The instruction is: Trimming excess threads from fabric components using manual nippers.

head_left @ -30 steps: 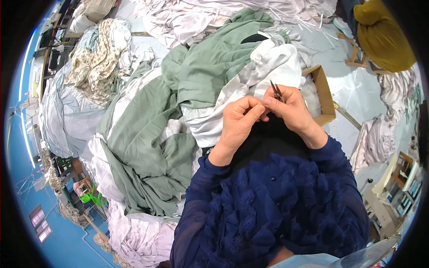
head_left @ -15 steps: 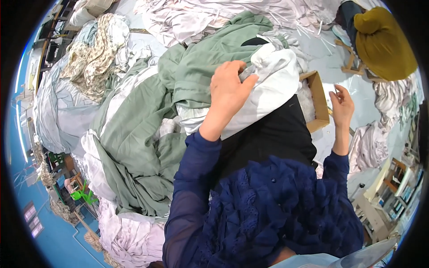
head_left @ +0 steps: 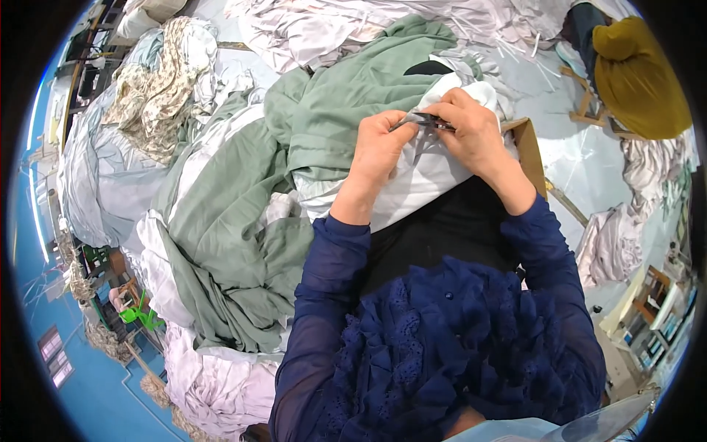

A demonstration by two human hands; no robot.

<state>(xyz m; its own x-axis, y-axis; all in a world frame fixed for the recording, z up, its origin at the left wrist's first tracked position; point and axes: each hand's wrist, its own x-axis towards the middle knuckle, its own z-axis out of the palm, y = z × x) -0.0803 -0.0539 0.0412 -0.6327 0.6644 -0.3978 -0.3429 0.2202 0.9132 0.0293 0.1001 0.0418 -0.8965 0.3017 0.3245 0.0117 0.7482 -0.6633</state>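
A white cloth [head_left: 431, 173] lies across my lap, joined or bunched with a large sage-green cloth [head_left: 324, 129] that spreads to the left. My left hand [head_left: 377, 153] is closed, pinching an edge of the white cloth between thumb and fingers. In my right hand [head_left: 475, 132] is a small dark metal tool that looks like thread snips [head_left: 434, 121]. Its tips point left and meet the cloth just beside my left fingertips. Whether the blades are apart or together is too small to tell.
A cardboard box [head_left: 526, 151] stands at my right, partly behind my right arm. Heaps of pale cloth [head_left: 309, 33] lie ahead, with patterned cloth [head_left: 158, 88] at the left. Far right, a person in a mustard top [head_left: 641, 81] sits by a wooden stool [head_left: 585, 99].
My right hand has come in from beside the box to the white cloth, bringing the snips to it. My left hand has gone from spread fingers to pinching the cloth.
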